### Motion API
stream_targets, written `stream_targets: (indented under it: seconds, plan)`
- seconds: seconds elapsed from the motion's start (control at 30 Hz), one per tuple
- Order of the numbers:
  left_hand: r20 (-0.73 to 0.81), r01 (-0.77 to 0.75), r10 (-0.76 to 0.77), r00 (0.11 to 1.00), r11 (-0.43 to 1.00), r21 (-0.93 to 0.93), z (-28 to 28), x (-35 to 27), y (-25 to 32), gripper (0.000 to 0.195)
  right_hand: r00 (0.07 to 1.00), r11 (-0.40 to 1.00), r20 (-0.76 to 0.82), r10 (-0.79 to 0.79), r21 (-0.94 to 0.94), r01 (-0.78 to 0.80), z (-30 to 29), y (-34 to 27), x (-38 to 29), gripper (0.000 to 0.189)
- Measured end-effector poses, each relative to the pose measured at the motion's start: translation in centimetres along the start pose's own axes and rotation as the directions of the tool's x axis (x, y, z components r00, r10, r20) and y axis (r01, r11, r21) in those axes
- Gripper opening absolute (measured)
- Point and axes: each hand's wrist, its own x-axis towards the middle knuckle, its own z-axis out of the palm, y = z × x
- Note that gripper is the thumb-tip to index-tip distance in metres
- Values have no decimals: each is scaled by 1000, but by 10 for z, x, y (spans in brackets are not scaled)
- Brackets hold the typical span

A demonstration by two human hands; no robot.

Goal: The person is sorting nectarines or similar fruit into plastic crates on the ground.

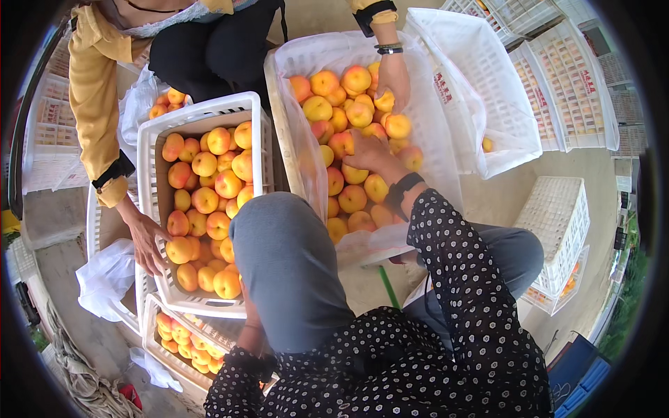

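Observation:
My right hand (372, 152) reaches into a large crate (282, 130) lined with a thin white plastic sheet. Its thumb and fingers are around a red-and-yellow peach (341, 144), among many others heaped there. Down by my raised knee, my left hand (250, 308) is at the near side of a white plastic crate (204, 309) full of peaches (217, 224). The knee and crate rim hide most of that hand, fingers included. This fuller crate has a brown cardboard lining (180, 133) inside.
A co-worker's hand (393, 78) touches fruit in the lined crate; their other hand (147, 241) rests at the full crate's edge. Another peach crate (183, 339) sits below. A white-lined crate (515, 99) and stacked crates (554, 230) stand right. Loose plastic (107, 279) hangs left.

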Motion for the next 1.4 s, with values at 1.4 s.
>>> stream_targets:
  seconds: [1.4]
  plan:
    - [-236, 215, -170, 957, 960, 180, -29, -38, 4, 46, 969, 726, -239, 70, 678, 115, -68, -9, 44, 41]
